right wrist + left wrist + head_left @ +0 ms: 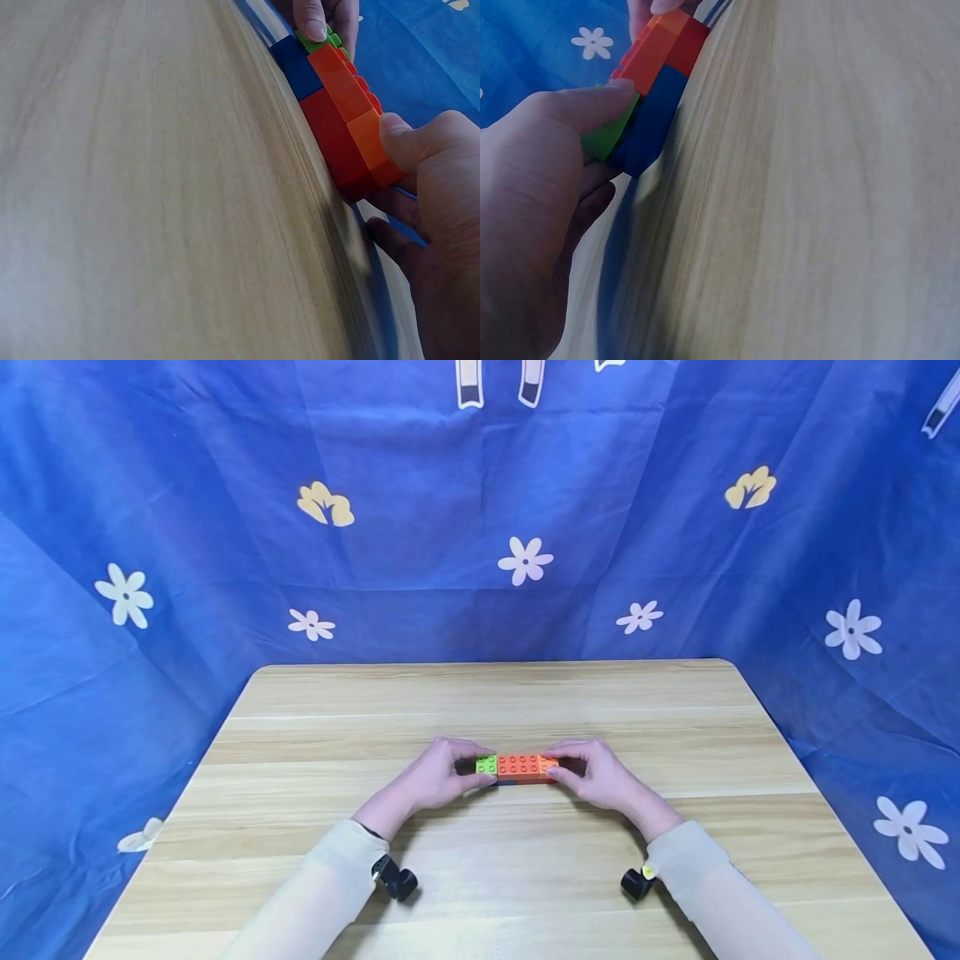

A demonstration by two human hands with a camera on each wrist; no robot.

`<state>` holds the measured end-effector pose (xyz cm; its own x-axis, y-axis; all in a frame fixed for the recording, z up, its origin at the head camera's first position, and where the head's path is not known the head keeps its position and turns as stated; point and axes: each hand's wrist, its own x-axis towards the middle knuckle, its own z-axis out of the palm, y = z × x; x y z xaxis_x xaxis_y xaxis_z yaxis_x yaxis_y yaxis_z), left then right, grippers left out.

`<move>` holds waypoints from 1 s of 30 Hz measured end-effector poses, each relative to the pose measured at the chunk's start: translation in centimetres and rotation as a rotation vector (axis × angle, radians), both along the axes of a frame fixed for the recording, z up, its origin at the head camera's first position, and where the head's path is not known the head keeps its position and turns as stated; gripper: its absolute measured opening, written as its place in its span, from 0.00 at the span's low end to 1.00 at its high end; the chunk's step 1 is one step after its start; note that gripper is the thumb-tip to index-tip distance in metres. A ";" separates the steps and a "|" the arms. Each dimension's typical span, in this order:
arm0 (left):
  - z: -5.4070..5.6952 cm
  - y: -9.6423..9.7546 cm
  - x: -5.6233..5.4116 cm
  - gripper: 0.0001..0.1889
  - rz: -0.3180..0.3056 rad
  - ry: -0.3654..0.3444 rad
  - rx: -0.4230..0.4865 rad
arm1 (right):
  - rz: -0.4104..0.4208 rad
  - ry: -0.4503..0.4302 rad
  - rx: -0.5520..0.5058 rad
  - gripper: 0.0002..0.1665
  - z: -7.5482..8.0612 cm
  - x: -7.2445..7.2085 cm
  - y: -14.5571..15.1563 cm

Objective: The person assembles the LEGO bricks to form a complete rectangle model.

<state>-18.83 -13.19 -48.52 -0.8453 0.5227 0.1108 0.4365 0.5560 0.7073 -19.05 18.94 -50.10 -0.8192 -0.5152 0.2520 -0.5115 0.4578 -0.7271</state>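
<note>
A two-layer row of toy building bricks lies at mid-table in the head view. Its upper layer runs from a green brick [486, 764] through a longer red-orange brick [517, 765] to an orange brick [373, 144]. Below these are a blue brick [654, 112] on the left and a red brick [336, 139] on the right. My left hand [437, 775] pinches the green end between thumb and fingers. At the other end, my right hand [597, 775] grips the orange brick the same way, thumb on its near side.
The bricks and hands are over a light wood-grain table [517, 868] with rounded far corners. Behind and beside it hangs a blue cloth [420, 552] with flower prints. Small black devices [397, 878] are strapped at both wrists.
</note>
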 end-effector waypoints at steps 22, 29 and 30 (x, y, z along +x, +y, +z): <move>-0.5 0.4 0.0 0.23 0.021 0.009 0.017 | -0.008 -0.001 0.003 0.18 -0.4 -0.3 0.0; -0.5 0.2 -0.1 0.23 0.024 0.016 0.033 | 0.000 0.015 0.036 0.19 -0.1 -0.4 0.0; -0.5 0.2 -0.1 0.23 0.027 0.009 0.034 | 0.002 0.009 0.041 0.19 0.0 -0.4 0.1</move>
